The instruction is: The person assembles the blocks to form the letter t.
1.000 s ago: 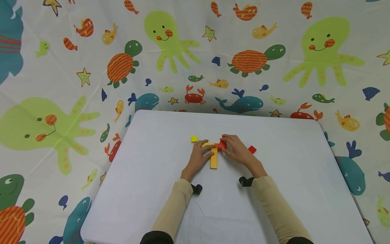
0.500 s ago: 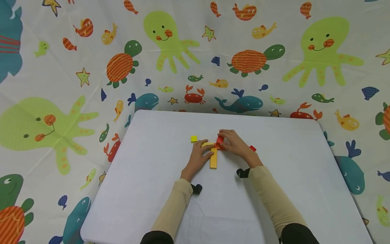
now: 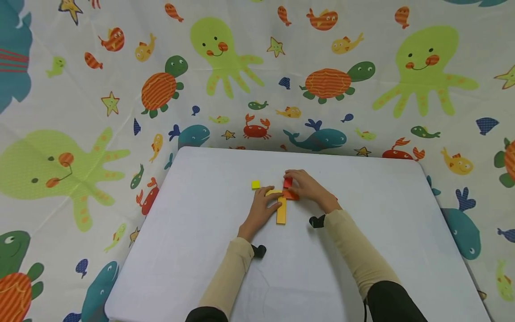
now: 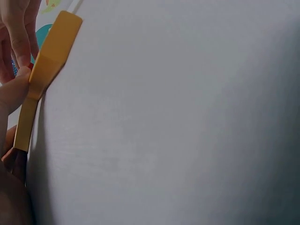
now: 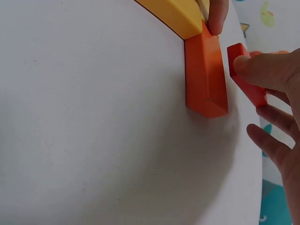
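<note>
On the white table, a long yellow block [image 3: 281, 212] points toward the person, and another yellow block [image 3: 273, 192] lies across its far end. An orange block [image 5: 199, 75] touches the yellow ones on the right. My left hand [image 3: 259, 212] holds the yellow blocks, thumb near their joint and a fingertip by the orange block; the left wrist view shows the thumb against yellow wood. Between thumb and fingers, my right hand [image 3: 310, 188] pinches a red block [image 5: 248, 84], just beyond the orange block, with a narrow gap between them in the right wrist view.
A small bright yellow block [image 3: 255, 184] lies left of the group. Behind the right wrist, only a sliver of another red block [image 3: 336, 198] shows. A cloth printed with sea animals [image 3: 241, 58] hangs behind the table [image 3: 181, 268].
My right hand has moved away from the person and slightly left, carrying the red block from the orange block's right to its far side. The left hand stays put.
</note>
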`<action>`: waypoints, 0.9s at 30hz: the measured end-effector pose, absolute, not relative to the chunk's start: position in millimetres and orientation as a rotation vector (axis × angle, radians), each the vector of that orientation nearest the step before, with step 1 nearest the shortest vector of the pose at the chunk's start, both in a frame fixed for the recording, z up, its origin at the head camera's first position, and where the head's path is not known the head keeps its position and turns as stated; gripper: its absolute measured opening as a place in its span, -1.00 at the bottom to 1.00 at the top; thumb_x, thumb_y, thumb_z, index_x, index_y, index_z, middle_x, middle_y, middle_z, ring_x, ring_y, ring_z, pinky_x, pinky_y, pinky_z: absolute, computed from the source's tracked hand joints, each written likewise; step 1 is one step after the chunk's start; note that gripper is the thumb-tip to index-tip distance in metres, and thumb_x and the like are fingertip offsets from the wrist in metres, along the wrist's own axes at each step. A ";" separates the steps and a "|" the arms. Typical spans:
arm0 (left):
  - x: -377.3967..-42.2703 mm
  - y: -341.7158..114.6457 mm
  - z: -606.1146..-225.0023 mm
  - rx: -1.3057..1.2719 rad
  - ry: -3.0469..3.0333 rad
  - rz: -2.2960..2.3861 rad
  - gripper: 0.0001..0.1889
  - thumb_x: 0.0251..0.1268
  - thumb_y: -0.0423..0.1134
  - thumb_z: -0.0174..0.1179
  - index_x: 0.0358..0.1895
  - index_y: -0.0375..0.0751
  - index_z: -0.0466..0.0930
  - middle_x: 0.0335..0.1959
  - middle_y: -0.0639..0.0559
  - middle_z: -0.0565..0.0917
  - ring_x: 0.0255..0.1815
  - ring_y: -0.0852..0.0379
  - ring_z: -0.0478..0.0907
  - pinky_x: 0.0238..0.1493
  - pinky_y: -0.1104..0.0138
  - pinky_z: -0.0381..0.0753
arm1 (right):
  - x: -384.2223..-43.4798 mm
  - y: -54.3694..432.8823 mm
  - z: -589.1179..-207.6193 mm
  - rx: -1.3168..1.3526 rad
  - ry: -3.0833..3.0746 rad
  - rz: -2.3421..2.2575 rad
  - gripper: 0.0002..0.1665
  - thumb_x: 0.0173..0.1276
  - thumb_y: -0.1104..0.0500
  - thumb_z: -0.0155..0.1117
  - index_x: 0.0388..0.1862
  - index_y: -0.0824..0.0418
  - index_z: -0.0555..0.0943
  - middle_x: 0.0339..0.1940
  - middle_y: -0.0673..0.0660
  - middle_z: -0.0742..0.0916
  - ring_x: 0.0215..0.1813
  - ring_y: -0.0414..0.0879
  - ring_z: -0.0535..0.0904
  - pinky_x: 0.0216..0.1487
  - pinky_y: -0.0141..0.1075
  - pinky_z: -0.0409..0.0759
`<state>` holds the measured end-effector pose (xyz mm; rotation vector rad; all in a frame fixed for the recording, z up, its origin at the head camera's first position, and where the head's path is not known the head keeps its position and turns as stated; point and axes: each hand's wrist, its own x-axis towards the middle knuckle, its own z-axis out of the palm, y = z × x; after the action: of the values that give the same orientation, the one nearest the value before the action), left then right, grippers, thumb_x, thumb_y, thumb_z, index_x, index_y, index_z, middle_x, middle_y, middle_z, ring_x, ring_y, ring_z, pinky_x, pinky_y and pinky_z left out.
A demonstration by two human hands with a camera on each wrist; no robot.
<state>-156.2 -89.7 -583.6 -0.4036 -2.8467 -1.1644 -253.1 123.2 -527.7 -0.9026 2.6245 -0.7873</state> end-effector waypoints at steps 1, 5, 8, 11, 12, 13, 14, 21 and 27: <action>-155.9 -89.7 -583.3 -0.401 -2.848 -1.167 -0.62 0.51 -0.02 0.25 0.32 0.10 0.67 0.53 -0.10 0.43 0.56 -0.14 0.23 0.58 -0.07 0.32 | -254.5 122.2 -528.0 -0.902 2.618 -0.787 -0.41 0.46 0.15 0.39 0.42 0.22 0.53 0.56 0.25 0.50 0.58 0.24 0.33 0.61 0.17 0.29; -155.2 -89.8 -583.2 -0.403 -2.836 -1.180 -0.62 0.51 -0.03 0.26 0.32 0.10 0.67 0.52 -0.10 0.42 0.55 -0.13 0.23 0.56 -0.08 0.33 | -259.0 118.6 -528.0 -0.923 2.595 -0.775 -0.41 0.45 0.15 0.39 0.42 0.24 0.53 0.55 0.27 0.51 0.57 0.26 0.34 0.60 0.19 0.30; -155.0 -89.8 -583.6 -0.407 -2.826 -1.196 -0.62 0.51 -0.03 0.26 0.32 0.10 0.67 0.52 -0.11 0.42 0.55 -0.14 0.23 0.54 -0.09 0.36 | -262.0 116.1 -528.2 -0.927 2.575 -0.758 -0.41 0.46 0.14 0.39 0.42 0.23 0.53 0.55 0.27 0.51 0.57 0.25 0.35 0.60 0.20 0.30; -155.3 -90.0 -584.3 -0.407 -2.825 -1.201 -0.61 0.50 -0.03 0.27 0.32 0.10 0.67 0.52 -0.11 0.43 0.55 -0.14 0.23 0.54 -0.09 0.36 | -265.2 113.4 -529.5 -0.921 2.557 -0.742 -0.41 0.46 0.14 0.39 0.42 0.20 0.53 0.55 0.25 0.51 0.58 0.24 0.35 0.60 0.18 0.29; -155.4 -90.2 -584.7 -0.404 -2.827 -1.200 -0.61 0.50 -0.03 0.27 0.32 0.10 0.67 0.52 -0.11 0.43 0.55 -0.14 0.23 0.55 -0.09 0.35 | -266.1 112.5 -530.0 -0.917 2.552 -0.739 -0.41 0.46 0.14 0.40 0.42 0.20 0.53 0.55 0.24 0.51 0.59 0.23 0.35 0.60 0.18 0.30; -155.6 -90.6 -585.0 -0.403 -2.826 -1.200 -0.61 0.50 -0.03 0.27 0.31 0.10 0.67 0.52 -0.11 0.43 0.55 -0.14 0.23 0.55 -0.09 0.35 | -267.2 111.4 -530.4 -0.914 2.547 -0.736 -0.42 0.45 0.15 0.40 0.42 0.19 0.54 0.55 0.24 0.52 0.59 0.23 0.35 0.60 0.18 0.30; -155.8 -91.0 -585.3 -0.401 -2.826 -1.199 -0.61 0.50 -0.03 0.27 0.31 0.10 0.67 0.52 -0.11 0.43 0.55 -0.14 0.22 0.55 -0.09 0.35 | -268.3 110.2 -531.1 -0.915 2.542 -0.734 -0.42 0.45 0.16 0.40 0.42 0.19 0.54 0.55 0.24 0.52 0.59 0.23 0.35 0.60 0.17 0.31; -157.9 -92.6 -588.7 -0.405 -2.816 -1.190 -0.62 0.50 -0.03 0.27 0.31 0.09 0.68 0.51 -0.10 0.44 0.56 -0.14 0.23 0.55 -0.08 0.34 | -273.3 104.8 -534.8 -0.917 2.524 -0.717 -0.44 0.45 0.21 0.38 0.41 0.18 0.55 0.54 0.22 0.53 0.57 0.21 0.37 0.58 0.15 0.36; -159.4 -92.7 -589.5 -0.420 -2.814 -1.200 -0.62 0.50 -0.02 0.27 0.31 0.08 0.68 0.52 -0.11 0.43 0.56 -0.14 0.22 0.55 -0.10 0.33 | -274.4 103.5 -532.7 -0.888 2.489 -0.736 -0.44 0.47 0.23 0.35 0.42 0.20 0.53 0.55 0.24 0.51 0.58 0.23 0.36 0.58 0.16 0.35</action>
<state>-159.4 -92.7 -589.5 -0.4196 -2.8144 -1.2002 -274.4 103.5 -532.7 -0.8885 2.4890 -0.7363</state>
